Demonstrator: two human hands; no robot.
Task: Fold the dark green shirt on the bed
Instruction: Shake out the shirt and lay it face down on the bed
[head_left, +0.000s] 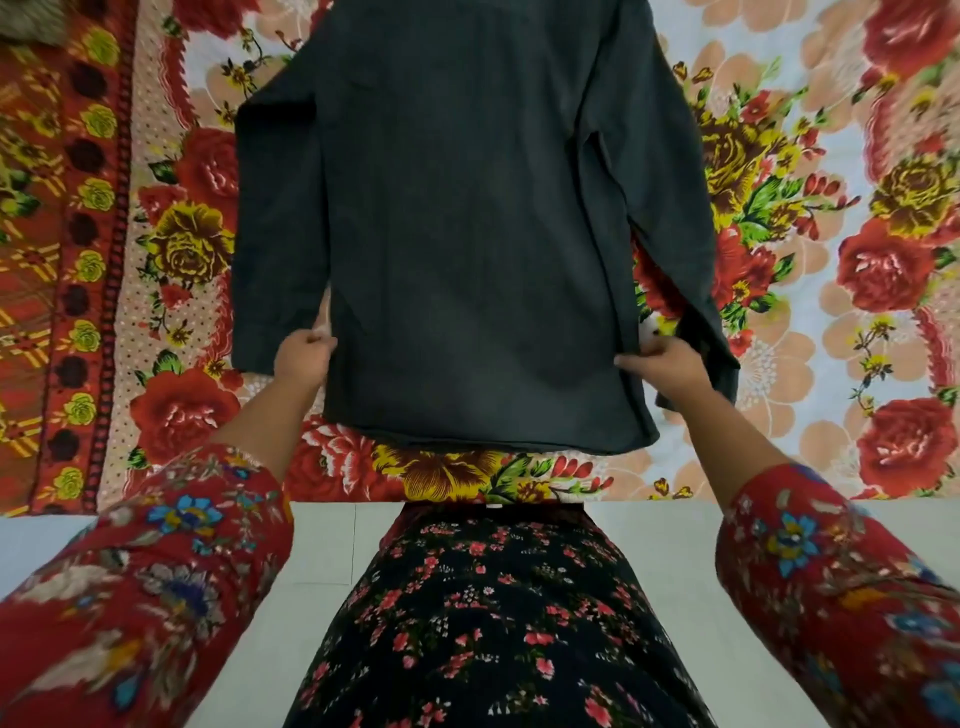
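The dark green shirt lies spread flat on the flowered bed sheet, hem toward me and collar end running out of the top of the view. Both long sleeves lie along its sides. My left hand pinches the shirt's left side edge low down, just above the hem. On the other side, my right hand grips the right side edge at the same height, beside the right sleeve's cuff.
A red patterned blanket covers the bed's left part. The bed's near edge runs across the view below the hem, with pale floor under it. My flowered clothing fills the bottom.
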